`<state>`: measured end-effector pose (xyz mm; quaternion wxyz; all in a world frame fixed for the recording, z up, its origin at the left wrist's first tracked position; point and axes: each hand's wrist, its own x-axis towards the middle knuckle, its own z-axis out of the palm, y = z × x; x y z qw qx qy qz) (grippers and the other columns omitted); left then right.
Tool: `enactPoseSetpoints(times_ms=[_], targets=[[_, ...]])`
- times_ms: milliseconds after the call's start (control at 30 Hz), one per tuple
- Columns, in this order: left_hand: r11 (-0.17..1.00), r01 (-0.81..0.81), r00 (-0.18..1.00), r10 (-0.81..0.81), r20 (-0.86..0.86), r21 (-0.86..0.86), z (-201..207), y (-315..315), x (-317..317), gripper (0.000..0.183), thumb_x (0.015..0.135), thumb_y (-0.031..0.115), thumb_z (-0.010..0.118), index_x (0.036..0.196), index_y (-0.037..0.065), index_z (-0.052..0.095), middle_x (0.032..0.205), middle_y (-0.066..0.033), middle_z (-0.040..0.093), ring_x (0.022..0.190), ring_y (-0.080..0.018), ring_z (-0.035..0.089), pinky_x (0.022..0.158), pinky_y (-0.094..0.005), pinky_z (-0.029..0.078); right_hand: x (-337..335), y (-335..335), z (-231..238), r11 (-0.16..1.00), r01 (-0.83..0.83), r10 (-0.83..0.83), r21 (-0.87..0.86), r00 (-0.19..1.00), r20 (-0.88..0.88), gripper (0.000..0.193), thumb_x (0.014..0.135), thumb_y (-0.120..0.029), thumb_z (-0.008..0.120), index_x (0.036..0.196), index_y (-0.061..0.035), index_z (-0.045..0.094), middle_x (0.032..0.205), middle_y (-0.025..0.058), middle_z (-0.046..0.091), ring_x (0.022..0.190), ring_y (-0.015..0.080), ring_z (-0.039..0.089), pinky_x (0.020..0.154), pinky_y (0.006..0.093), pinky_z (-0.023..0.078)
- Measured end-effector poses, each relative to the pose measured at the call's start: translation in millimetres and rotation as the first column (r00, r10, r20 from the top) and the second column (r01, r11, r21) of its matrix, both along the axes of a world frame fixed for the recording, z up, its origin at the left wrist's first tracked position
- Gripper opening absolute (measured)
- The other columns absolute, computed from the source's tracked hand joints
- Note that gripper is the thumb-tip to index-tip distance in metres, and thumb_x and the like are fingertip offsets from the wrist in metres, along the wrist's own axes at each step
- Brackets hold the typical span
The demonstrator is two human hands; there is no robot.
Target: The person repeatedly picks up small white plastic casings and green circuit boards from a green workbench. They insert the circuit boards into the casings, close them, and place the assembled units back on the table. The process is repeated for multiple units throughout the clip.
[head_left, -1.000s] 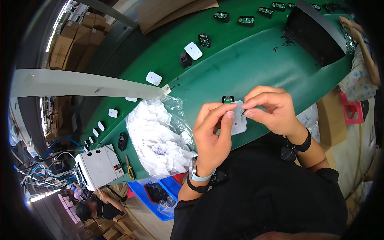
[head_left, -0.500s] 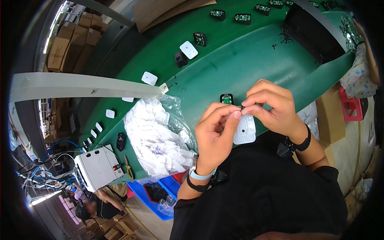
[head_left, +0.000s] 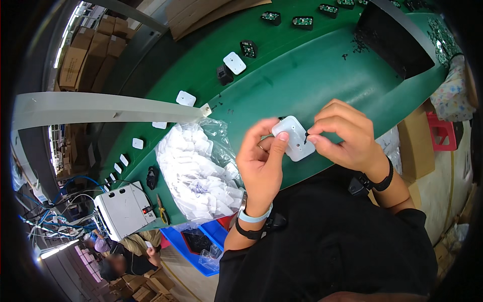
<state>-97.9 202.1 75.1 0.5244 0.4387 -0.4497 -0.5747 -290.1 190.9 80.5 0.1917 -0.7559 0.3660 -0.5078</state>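
My left hand (head_left: 260, 163) grips a white rounded-corner plastic plate (head_left: 290, 126) between thumb and fingers, tilted up over the green bench. The plate has small dark holes along its middle. My right hand (head_left: 346, 132) pinches a small black piece (head_left: 306, 137) between thumb and forefinger, right at the plate's face; it is too small to name. Behind the plate, a sliver of a black housing (head_left: 282, 119) shows; the rest of it is hidden. Left of my left hand lies a clear bag full of white plates (head_left: 193, 173).
Black housings with green circuit boards (head_left: 303, 22) and white plates (head_left: 234, 63) stand along the far belt. A metal bar (head_left: 110, 106) crosses at left. Pliers (head_left: 162, 209) lie near a grey machine (head_left: 125, 210). A black sheet-like bin (head_left: 385, 45) and a floral sleeve (head_left: 455, 85) are at right.
My left hand has let go of the small black piece and lifted the white plate, which now covers most of the black housing. The right hand keeps the black piece.
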Motion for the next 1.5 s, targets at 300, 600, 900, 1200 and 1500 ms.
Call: enactPoseSetpoints(times_ms=[300, 600, 900, 1200, 1500], targets=[[0.997, 0.045, 0.992, -0.037, -0.122, 0.063, 0.8, -0.1, -8.3, 0.053, 0.1, -0.001, 0.049, 0.15, -0.001, 0.033, 0.113, -0.0096, 0.062, 0.105, -0.0208, 0.066, 0.089, -0.037, 0.059, 13.8, 8.0, -3.4, 0.996, 0.088, -0.09, -0.028, 0.995, -0.051, 0.018, 0.073, 0.002, 0.076, 0.085, -0.0018, 0.063, 0.081, 0.008, 0.062, 0.069, 0.0244, 0.059, 0.059, 0.0336, 0.047], [0.997, 0.066, 0.988, -0.06, -0.142, 0.04, -9.3, 5.4, -7.3, 0.04, 0.102, 0.004, 0.047, 0.141, -0.003, 0.043, 0.125, -0.0173, 0.06, 0.113, -0.0235, 0.063, 0.097, -0.0388, 0.054, 20.8, 7.1, -4.9, 0.979, 0.203, -0.204, -0.01, 0.979, -0.032, 0.017, 0.073, 0.002, 0.074, 0.083, -0.0019, 0.061, 0.079, 0.0078, 0.06, 0.067, 0.0236, 0.057, 0.057, 0.0331, 0.046], [0.998, 0.015, 0.989, -0.025, -0.146, -0.067, -6.3, 10.3, -16.7, 0.032, 0.102, 0.002, 0.049, 0.134, -0.002, 0.046, 0.124, -0.0163, 0.058, 0.113, -0.0228, 0.061, 0.097, -0.0382, 0.052, 26.6, 9.5, -2.9, 0.958, 0.283, -0.281, 0.046, 0.959, -0.045, 0.016, 0.076, 0.0, 0.075, 0.082, -0.0027, 0.06, 0.078, 0.0082, 0.059, 0.066, 0.0248, 0.057, 0.056, 0.0341, 0.046], [0.996, -0.021, 0.995, 0.012, -0.104, -0.082, -16.6, 9.8, -13.4, 0.033, 0.1, 0.0, 0.051, 0.133, -0.001, 0.046, 0.122, -0.016, 0.059, 0.11, -0.0215, 0.062, 0.094, -0.0362, 0.053, 23.5, 4.7, 0.9, 0.864, 0.077, -0.225, 0.498, 0.943, 0.244, 0.014, 0.081, -0.001, 0.074, 0.089, -0.0019, 0.062, 0.083, 0.0032, 0.059, 0.071, 0.011, 0.056, 0.057, 0.0262, 0.047], [0.998, -0.029, 1.0, 0.029, 0.006, 0.055, -9.4, 3.1, -10.5, 0.026, 0.094, -0.004, 0.063, 0.12, -0.004, 0.057, 0.107, -0.0105, 0.066, 0.098, -0.0139, 0.065, 0.088, -0.0283, 0.053, 24.3, 4.3, -17.2, 0.743, -0.202, -0.159, 0.638, 0.873, 0.461, 0.019, 0.086, 0.001, 0.072, 0.103, 0.002, 0.064, 0.092, 0.0022, 0.062, 0.078, 0.0064, 0.056, 0.064, 0.0219, 0.051]])
